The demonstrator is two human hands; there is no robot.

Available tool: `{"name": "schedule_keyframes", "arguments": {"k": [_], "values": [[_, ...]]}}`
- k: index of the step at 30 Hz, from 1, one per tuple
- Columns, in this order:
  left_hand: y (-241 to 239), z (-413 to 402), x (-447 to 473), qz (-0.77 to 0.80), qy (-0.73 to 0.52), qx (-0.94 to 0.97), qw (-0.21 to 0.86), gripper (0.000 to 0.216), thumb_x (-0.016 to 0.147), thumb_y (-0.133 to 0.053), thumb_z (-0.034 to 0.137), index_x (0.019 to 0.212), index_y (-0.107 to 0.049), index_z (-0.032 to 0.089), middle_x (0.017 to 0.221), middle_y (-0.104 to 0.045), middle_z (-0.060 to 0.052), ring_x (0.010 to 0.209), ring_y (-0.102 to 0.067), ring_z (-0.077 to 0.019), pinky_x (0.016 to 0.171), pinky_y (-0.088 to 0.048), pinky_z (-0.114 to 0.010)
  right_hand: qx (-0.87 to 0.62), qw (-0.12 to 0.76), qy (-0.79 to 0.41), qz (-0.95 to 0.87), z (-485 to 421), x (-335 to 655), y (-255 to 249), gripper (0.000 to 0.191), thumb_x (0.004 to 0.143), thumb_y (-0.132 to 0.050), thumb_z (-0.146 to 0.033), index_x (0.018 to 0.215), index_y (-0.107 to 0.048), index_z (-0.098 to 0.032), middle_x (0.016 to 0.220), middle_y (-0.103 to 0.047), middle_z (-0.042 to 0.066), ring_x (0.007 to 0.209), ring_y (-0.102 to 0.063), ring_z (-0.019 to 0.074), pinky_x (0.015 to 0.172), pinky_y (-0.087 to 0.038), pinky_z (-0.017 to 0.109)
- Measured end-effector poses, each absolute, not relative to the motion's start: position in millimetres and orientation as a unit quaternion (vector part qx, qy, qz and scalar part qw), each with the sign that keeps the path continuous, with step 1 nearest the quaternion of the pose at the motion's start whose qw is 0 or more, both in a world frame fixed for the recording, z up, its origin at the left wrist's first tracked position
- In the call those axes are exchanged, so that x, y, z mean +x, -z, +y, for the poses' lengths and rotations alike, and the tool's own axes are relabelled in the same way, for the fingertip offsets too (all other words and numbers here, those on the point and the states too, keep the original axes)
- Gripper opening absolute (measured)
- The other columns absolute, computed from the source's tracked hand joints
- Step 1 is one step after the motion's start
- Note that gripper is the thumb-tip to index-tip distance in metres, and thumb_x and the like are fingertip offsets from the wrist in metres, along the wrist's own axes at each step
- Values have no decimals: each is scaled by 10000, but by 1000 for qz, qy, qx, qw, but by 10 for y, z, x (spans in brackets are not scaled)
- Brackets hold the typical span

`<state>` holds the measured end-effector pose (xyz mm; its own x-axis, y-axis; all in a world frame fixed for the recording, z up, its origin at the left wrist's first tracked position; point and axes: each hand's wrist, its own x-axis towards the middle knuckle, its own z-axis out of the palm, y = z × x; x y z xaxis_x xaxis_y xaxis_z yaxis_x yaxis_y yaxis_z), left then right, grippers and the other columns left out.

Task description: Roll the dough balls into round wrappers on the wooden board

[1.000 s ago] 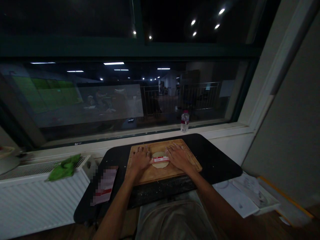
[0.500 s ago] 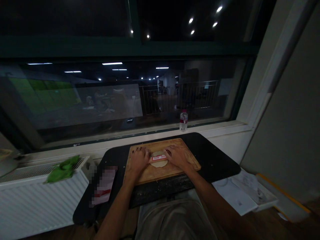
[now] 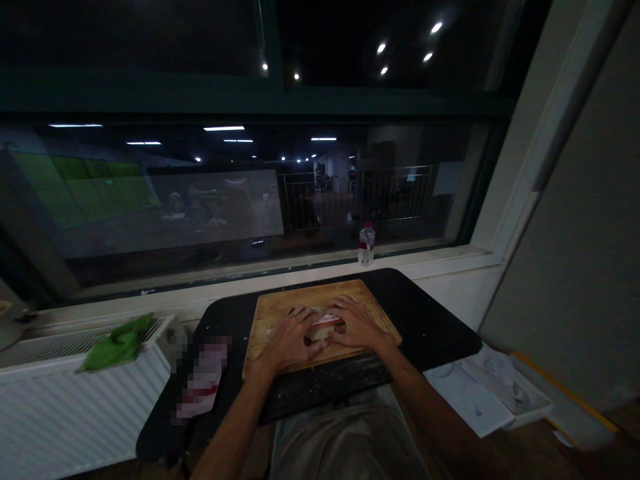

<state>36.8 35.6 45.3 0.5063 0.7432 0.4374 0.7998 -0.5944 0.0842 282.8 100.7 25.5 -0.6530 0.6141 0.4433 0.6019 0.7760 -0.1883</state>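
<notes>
A rolling pin [image 3: 327,320] with a red-and-white label lies across a pale, flat round of dough [image 3: 323,333] on a wooden cutting board [image 3: 280,299]. My left hand [image 3: 295,337] covers the pin's left end, its fingers arched forward and its thumb stretched out low by the dough's near edge. From the other side my right hand [image 3: 355,323] arches over the right end, the thumb likewise apart from the fingers. Both thumb tips come close together in front of the pin. My hands hide the pin's ends and much of the dough; how firmly the fingers touch it, I cannot tell.
The board rests on a black table [image 3: 425,320] dusted with pale specks. A blurred packet [image 3: 207,377] lies left. Beyond are a radiator [image 3: 100,407] with a green cloth [image 3: 117,343], a bottle [image 3: 367,245] on the sill, and a white box [image 3: 525,400] at right.
My hands have shifted from lying over the pin's ends to an arched pose, thumbs stretched inward and toward me. The pin sits slightly farther forward on the dough. The view tilts a little.
</notes>
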Motion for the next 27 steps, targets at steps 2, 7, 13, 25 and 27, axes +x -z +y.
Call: {"name": "schedule_keyframes", "arguments": {"k": [2, 7, 13, 25, 27], "values": [[-441, 346, 388, -445, 213, -868, 58, 529, 983, -730, 507, 1418, -715, 207, 1418, -744, -125, 1308, -646, -334, 1204, -457, -534, -330, 248, -14, -911, 1005, 2832, -257, 523, 860, -855, -476, 1323, -770, -246, 1343, -730, 105, 1309, -601, 331, 1223, -383, 533], [-408, 375, 388, -449, 217, -865, 54, 469, 983, -717, 417, 1408, -725, 219, 1411, -749, -116, 1298, -654, -320, 1201, -472, -523, -330, 251, -18, -910, 991, 2836, -251, 557, 869, -846, -502, 1355, -757, -246, 1357, -720, 115, 1296, -613, 336, 1251, -345, 561], [-332, 429, 363, -451, 227, -861, 65, 435, 991, -727, 435, 1373, -746, 228, 1398, -755, -113, 1293, -661, -314, 1198, -482, -507, -332, 252, -21, -909, 985, 2824, -247, 563, 859, -839, -508, 1364, -754, -273, 1349, -725, 99, 1309, -605, 336, 1264, -326, 568], [-381, 579, 385, -529, 181, -829, -22, 798, 964, -728, 606, 1663, -494, 299, 1635, -609, -127, 1508, -549, -370, 1225, -446, -551, -355, 238, -13, -904, 928, 2797, -254, 601, 899, -823, -537, 1425, -739, -257, 1457, -703, 115, 1398, -579, 344, 1312, -291, 570], [-390, 633, 389, -551, 161, -818, -40, 916, 932, -745, 641, 1708, -422, 276, 1698, -541, -172, 1571, -495, -399, 1242, -422, -582, -354, 240, -12, -904, 928, 2798, -256, 587, 910, -819, -529, 1425, -740, -258, 1454, -707, 117, 1407, -576, 347, 1301, -317, 565]]}}
